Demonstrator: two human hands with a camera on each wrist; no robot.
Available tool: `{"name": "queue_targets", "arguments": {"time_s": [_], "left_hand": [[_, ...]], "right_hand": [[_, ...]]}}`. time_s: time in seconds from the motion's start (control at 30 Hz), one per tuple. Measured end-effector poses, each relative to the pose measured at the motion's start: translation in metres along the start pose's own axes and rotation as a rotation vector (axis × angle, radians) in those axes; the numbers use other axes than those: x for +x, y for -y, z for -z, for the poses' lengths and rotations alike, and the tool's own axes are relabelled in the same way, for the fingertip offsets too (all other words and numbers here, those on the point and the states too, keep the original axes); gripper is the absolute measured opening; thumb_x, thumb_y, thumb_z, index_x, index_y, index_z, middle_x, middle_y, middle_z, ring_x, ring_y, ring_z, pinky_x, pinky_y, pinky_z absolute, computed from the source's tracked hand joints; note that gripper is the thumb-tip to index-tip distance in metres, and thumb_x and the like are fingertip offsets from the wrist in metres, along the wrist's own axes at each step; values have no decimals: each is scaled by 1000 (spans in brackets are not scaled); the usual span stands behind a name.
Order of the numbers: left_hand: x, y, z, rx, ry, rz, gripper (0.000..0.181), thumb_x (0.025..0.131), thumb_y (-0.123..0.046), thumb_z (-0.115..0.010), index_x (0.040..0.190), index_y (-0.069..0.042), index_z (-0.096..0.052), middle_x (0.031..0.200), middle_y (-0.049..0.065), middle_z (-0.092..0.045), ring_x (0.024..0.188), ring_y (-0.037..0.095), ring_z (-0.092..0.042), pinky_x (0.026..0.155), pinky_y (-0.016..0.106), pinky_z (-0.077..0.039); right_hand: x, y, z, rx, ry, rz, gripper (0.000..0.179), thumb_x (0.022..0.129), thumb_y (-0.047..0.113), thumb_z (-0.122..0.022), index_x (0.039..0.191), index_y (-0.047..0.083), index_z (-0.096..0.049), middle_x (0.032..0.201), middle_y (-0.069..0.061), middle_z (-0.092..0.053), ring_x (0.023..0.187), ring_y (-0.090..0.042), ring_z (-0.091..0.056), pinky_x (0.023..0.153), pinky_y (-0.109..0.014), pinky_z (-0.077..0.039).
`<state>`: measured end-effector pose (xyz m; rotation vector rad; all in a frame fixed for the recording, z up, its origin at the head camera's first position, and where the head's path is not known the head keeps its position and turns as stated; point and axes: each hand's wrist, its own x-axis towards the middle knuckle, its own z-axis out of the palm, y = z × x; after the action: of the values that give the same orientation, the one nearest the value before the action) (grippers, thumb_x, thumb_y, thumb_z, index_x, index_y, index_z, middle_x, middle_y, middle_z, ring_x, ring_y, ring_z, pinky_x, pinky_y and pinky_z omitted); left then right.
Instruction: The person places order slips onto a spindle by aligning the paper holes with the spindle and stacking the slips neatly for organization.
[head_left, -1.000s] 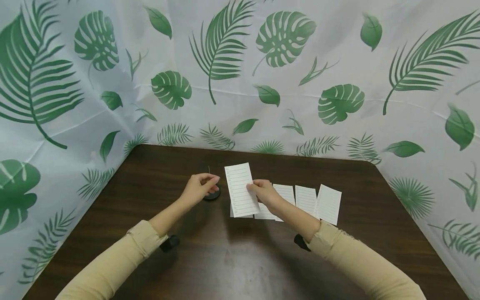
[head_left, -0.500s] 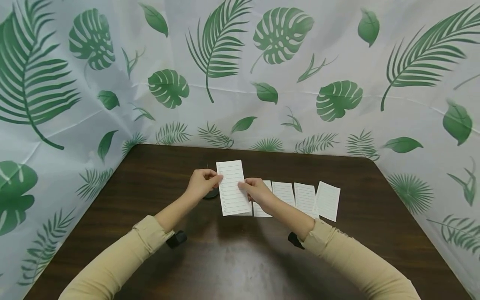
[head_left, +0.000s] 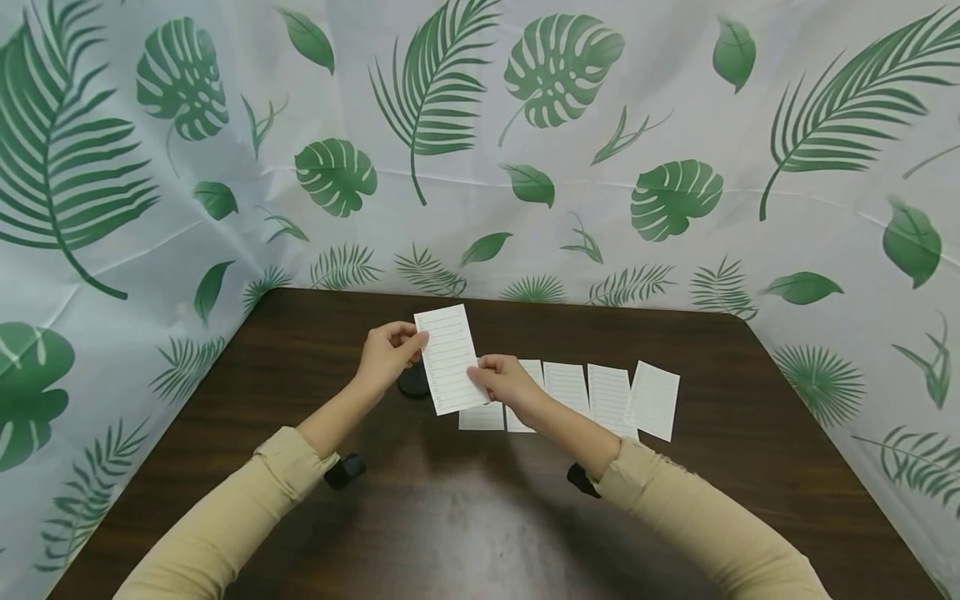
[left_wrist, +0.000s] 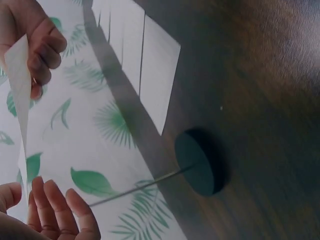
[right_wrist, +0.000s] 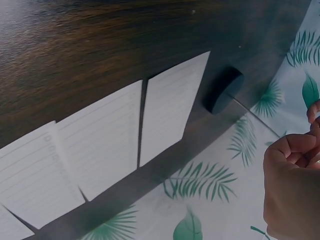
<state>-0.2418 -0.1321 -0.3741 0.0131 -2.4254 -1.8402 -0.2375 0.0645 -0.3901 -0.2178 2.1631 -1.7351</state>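
A white lined sheet of note paper (head_left: pixel 448 357) with small checkboxes is held tilted above the table. My left hand (head_left: pixel 382 358) pinches its upper left edge between thumb and fingers. On the lower right edge, my right hand (head_left: pixel 512 387) pinches the same sheet, thumb on the front. Below the left hand stands a paper spike: its round black base (left_wrist: pixel 192 165) and thin metal rod (left_wrist: pixel 145 186) show in the left wrist view. Whether the sheet touches the rod cannot be made out. The rod's tip is hidden behind the left fingers in that view.
Several more lined sheets lie in a row on the dark wooden table (head_left: pixel 465 517), right of the spike; the rightmost sheet (head_left: pixel 656 400) is turned askew. A white leaf-patterned curtain (head_left: pixel 465 200) hangs behind the table and along its sides.
The left hand took hold of the sheet's left edge, having been apart from it a second ago. Both hands then moved the sheet left and slightly up, toward the spike.
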Motion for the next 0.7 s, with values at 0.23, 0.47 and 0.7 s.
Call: {"name": "queue_targets", "arguments": {"time_s": [0.23,0.47,0.7], "left_hand": [[8,-1,10,62,-80,-40,26,91,-16,-61,102,6,-66,81,11,-64,59,5,-54,56,16,-48],[15,2,13,159,-114,-24,29,88,-19,-66,105,5,-68,107,20,-63,72,16,-56,60,17,-45],[20,5,10,161,-182,-42,27,86,-17,-68,101,6,-68,111,21,-62,91,23,-51,69,23,-41]], "right_hand": [[4,3,-9,17,8,-6,19,96,8,-50,96,-9,-59,79,0,-65,64,-6,-57,57,-19,-45],[11,4,-14,4,-2,-14,20,97,11,-51,93,-7,-59,70,2,-59,59,-8,-49,56,-21,-43],[16,7,-19,28,-24,-10,19,96,10,-52,94,-8,-59,65,4,-57,56,-7,-47,55,-20,-45]]}}
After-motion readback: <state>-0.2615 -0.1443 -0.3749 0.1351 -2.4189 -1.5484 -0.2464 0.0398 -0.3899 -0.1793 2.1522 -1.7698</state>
